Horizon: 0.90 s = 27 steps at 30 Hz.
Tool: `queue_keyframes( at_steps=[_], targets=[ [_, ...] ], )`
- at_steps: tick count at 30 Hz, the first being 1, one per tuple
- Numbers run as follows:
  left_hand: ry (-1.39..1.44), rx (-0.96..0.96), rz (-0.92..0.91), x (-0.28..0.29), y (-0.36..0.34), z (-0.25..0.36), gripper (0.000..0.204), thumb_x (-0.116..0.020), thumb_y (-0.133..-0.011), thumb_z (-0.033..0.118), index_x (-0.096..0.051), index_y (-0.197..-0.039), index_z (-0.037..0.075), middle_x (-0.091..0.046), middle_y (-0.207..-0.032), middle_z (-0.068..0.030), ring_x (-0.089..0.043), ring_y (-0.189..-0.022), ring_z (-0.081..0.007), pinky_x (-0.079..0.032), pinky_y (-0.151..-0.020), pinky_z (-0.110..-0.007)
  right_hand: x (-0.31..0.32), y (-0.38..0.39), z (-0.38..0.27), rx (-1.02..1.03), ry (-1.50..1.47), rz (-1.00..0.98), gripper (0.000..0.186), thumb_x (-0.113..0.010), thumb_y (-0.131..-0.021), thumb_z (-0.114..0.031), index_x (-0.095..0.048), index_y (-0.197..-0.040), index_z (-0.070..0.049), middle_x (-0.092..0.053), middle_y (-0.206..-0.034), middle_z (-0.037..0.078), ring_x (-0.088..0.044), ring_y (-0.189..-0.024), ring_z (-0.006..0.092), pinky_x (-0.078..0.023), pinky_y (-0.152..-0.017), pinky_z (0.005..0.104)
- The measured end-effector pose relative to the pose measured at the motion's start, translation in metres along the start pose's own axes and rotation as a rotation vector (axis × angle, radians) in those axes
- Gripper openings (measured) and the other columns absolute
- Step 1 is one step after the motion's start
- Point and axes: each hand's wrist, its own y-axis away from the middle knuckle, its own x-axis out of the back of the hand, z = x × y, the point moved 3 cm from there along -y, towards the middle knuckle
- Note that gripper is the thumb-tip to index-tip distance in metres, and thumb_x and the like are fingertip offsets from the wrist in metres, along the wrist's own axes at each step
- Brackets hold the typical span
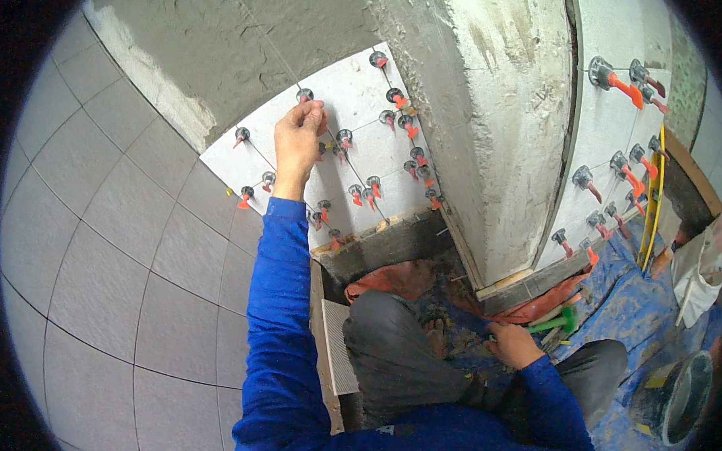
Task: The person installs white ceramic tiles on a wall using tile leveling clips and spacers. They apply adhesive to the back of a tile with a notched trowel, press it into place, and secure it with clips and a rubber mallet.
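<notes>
My left hand (298,136) reaches up to the white wall tiles (359,174), its fingers closed at a tile levelling clip (305,95) on their upper edge. The clip's round black base shows just above my knuckles; its handle is mostly hidden. Several more levelling clips (395,98) with black bases and red handles sit along the tile joints. Low down between my knees, my right hand (515,346) is curled closed. What it holds, if anything, cannot be made out. Beside it lies a green tool (561,322) that looks like a mallet.
Grey tiles (101,290) cover the surface on the left. Wet grey mortar (235,47) lies above the white tiles. A bare concrete column (485,142) divides them from another tiled face (612,129) with clips. Blue sheeting (618,296), a black bucket (673,397) and a yellow level (654,199) are right.
</notes>
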Motion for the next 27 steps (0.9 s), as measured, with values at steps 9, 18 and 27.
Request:
queue_keyframes(
  at_steps=[9, 18, 27],
  targets=[
    [-0.110, 0.052, -0.016, -0.020, -0.004, 0.005, 0.036, -0.065, -0.098, 0.015, -0.068, -0.130, -0.002, -0.075, -0.100, -0.0086, -0.070, -0.086, -0.0161, -0.055, -0.077, -0.029, -0.009, -0.005, 0.003, 0.017, -0.029, 0.007, 0.031, -0.066, -0.093, -0.031, -0.066, -0.113, -0.007, -0.071, -0.097, 0.023, -0.069, -0.090, 0.0427, -0.056, -0.077, 0.0551],
    [-0.149, 0.030, 0.055, -0.011, -0.005, -0.008, 0.042, -0.066, -0.098, 0.019, -0.064, -0.135, -0.002, -0.074, -0.108, -0.0118, -0.069, -0.088, -0.0171, -0.054, -0.078, -0.029, -0.005, -0.005, -0.001, -0.037, 0.006, -0.068, 0.041, -0.069, -0.091, -0.038, -0.066, -0.116, -0.006, -0.071, -0.095, 0.024, -0.069, -0.092, 0.0442, -0.055, -0.078, 0.0555],
    [-0.042, -0.004, 0.163, -0.012, 0.003, -0.034, 0.052, -0.070, -0.098, 0.023, -0.059, -0.138, -0.007, -0.072, -0.114, -0.0131, -0.066, -0.098, -0.0168, -0.051, -0.083, -0.028, -0.008, -0.003, 0.004, 0.005, 0.020, -0.040, 0.043, -0.070, -0.090, -0.039, -0.063, -0.116, -0.005, -0.071, -0.091, 0.025, -0.069, -0.088, 0.0452, -0.054, -0.075, 0.0564]
  ],
)
